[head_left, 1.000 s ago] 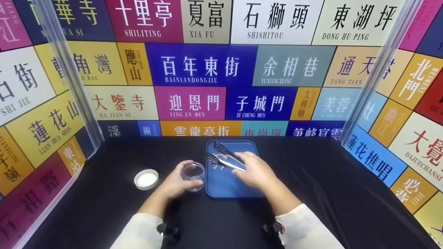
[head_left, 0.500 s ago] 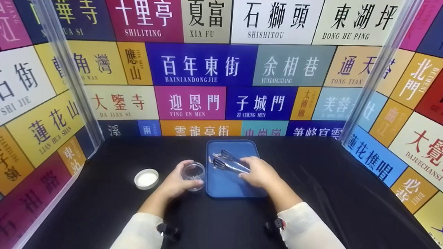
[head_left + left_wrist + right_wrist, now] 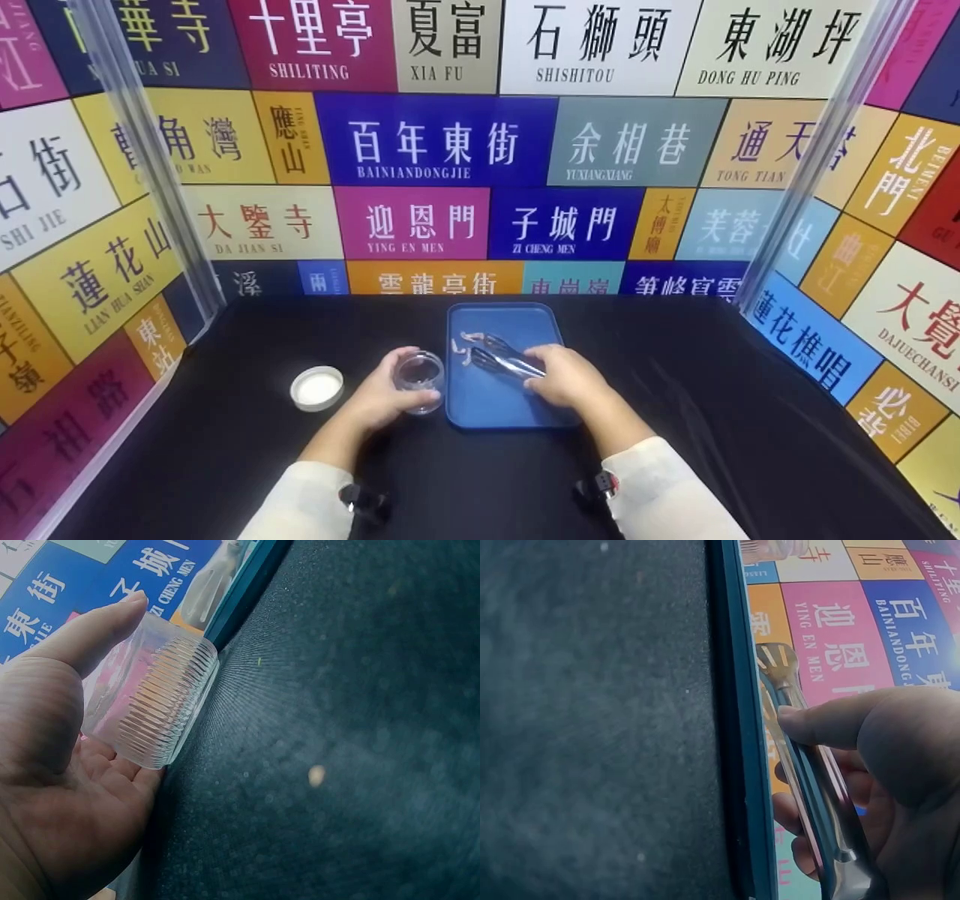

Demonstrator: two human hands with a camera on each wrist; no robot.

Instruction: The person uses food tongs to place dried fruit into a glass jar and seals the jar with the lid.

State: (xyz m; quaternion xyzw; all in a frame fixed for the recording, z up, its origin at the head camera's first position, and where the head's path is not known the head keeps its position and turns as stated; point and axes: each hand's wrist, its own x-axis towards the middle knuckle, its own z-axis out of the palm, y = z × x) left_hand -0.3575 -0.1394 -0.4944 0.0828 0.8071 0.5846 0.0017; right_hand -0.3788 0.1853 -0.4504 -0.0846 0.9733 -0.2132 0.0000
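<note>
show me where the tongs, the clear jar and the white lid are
tongs (image 3: 501,357), head view, on the metal arms just ahead of the right hand.
clear jar (image 3: 419,373), head view, on its open mouth.
white lid (image 3: 317,388), head view, on the middle of its top face.

jars 1 (image 3: 419,373) | lids 1 (image 3: 317,388) | trays 1 (image 3: 487,401) | tongs 1 (image 3: 504,358) | hands 2
</note>
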